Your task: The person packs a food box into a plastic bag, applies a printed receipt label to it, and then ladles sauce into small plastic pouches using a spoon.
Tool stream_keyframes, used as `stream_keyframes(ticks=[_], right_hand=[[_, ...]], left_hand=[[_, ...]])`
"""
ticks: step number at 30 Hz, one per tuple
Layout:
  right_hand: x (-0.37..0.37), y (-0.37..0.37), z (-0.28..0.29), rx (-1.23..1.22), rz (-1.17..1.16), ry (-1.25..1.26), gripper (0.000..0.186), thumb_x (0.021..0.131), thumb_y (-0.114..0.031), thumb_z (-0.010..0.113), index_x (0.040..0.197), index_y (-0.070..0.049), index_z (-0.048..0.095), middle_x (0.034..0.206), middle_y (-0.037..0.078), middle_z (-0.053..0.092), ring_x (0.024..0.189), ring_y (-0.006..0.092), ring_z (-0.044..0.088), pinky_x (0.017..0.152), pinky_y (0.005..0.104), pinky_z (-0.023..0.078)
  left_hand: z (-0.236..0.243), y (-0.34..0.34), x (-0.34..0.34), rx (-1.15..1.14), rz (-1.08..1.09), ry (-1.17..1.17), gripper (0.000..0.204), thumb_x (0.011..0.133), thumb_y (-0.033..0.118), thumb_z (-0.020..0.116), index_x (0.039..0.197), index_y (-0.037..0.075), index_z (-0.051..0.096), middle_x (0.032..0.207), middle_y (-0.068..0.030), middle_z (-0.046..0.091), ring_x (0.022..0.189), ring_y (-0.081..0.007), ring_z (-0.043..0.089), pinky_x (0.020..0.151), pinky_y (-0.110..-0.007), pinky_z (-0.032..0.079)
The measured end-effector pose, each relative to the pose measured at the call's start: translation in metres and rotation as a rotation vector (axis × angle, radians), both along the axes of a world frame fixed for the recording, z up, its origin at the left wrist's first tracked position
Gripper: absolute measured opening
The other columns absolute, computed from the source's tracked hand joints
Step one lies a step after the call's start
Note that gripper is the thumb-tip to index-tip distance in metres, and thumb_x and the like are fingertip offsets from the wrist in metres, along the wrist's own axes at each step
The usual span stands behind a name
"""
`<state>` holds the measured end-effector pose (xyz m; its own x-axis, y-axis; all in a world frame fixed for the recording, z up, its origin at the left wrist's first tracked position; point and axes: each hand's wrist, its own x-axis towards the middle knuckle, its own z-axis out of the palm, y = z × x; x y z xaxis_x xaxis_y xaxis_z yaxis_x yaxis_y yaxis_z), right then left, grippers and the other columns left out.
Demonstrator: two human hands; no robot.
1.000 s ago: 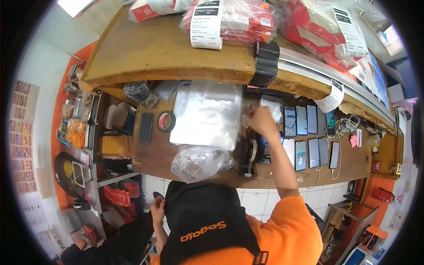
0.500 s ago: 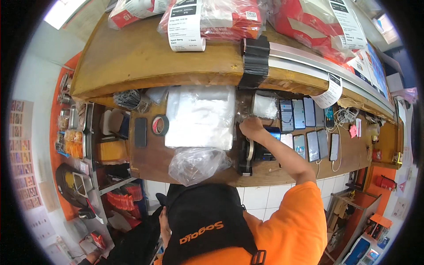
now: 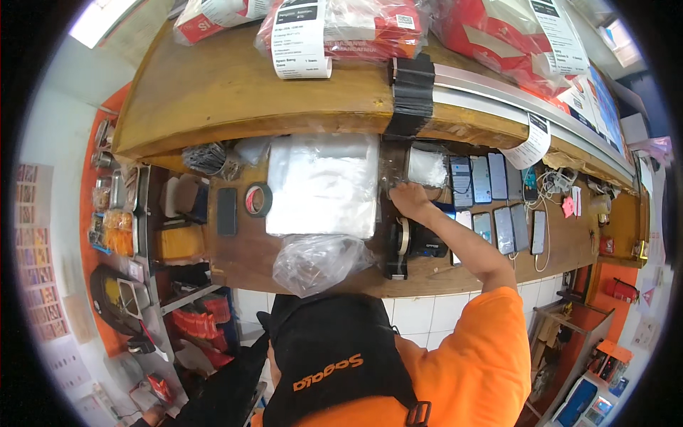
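My right hand (image 3: 409, 199) reaches over the brown table, its fingers bent and pressed together beside some clear plastic (image 3: 390, 171). What they hold, if anything, I cannot make out. Just beyond the hand is a container of small white packets (image 3: 427, 169). To its left lies a stack of clear plastic bags (image 3: 321, 188), and a crumpled clear bag (image 3: 320, 265) rests at the near edge. Below the hand sit a tape dispenser (image 3: 400, 250) and a small black device (image 3: 427, 243). My left hand is out of sight.
Several phones (image 3: 480, 178) and white cables (image 3: 551, 192) lie on the right. A tape roll (image 3: 258, 199) and a dark phone (image 3: 227, 211) lie on the left. Above, a wooden shelf (image 3: 249, 99) carries bagged red boxes (image 3: 370, 46). A person in black (image 3: 213, 384) is at lower left.
My right hand has shifted slightly to the right and stays by the clear plastic, fingers still bent. The things on the table have not visibly moved.
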<state>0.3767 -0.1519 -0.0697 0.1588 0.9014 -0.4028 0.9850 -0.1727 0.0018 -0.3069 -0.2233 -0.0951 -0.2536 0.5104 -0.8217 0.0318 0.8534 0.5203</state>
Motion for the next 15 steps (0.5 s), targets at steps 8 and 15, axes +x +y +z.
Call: stream_keyframes(ticks=[8, 15], right_hand=[[-0.005, 0.005, 0.003, 0.04, -0.195, 0.171, 0.023, 0.092, -0.011, 0.058, 0.111, -0.005, 0.069, 0.112, 0.02, 0.072, 0.111, 0.0394, 0.07, 0.093, 0.0512, 0.056], [-0.018, 0.012, 0.057, 0.105, -0.178, 0.243, 0.027, 0.086, -0.011, 0.067, 0.111, -0.002, 0.068, 0.109, 0.027, 0.073, 0.1, 0.0417, 0.074, 0.088, 0.054, 0.059]], left_hand=[[-0.006, 0.004, -0.005, -0.006, 0.012, 0.027, 0.04, 0.1, 0.023, 0.07, 0.125, -0.007, 0.064, 0.104, -0.0112, 0.07, 0.092, -0.019, 0.066, 0.082, -0.031, 0.053], [-0.007, 0.014, -0.002, -0.017, 0.01, 0.041, 0.038, 0.099, 0.022, 0.07, 0.124, -0.006, 0.064, 0.101, -0.011, 0.069, 0.089, -0.0187, 0.066, 0.08, -0.03, 0.052]])
